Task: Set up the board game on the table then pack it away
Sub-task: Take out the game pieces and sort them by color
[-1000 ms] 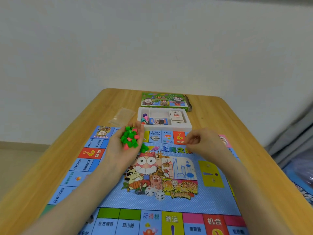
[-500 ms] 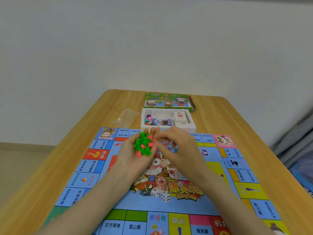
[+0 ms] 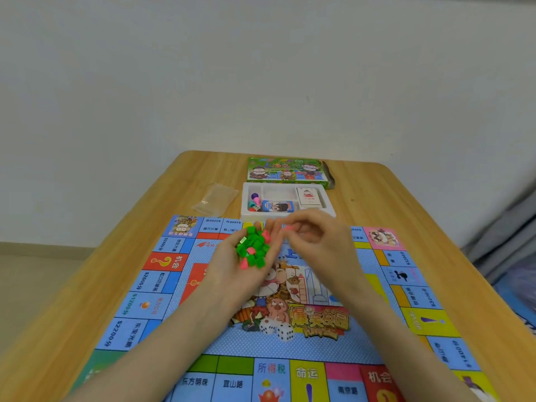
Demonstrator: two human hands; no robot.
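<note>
A colourful game board lies spread across the wooden table. My left hand is cupped palm up above the board's far middle and holds a heap of small green and pink pieces. My right hand hovers just right of the heap with its fingers curled, pinching one pink piece at the fingertips. Beyond the board stands a white insert tray holding card decks and small pawns. The green box lid lies behind the tray.
An empty clear plastic bag lies left of the tray on bare wood. A white wall rises behind the table's far edge. Grey and blue fabric shows off the table's right side.
My right hand came from the right side of the board to the heap in my left palm and now pinches a pink piece. The left hand shifted slightly right with the heap.
</note>
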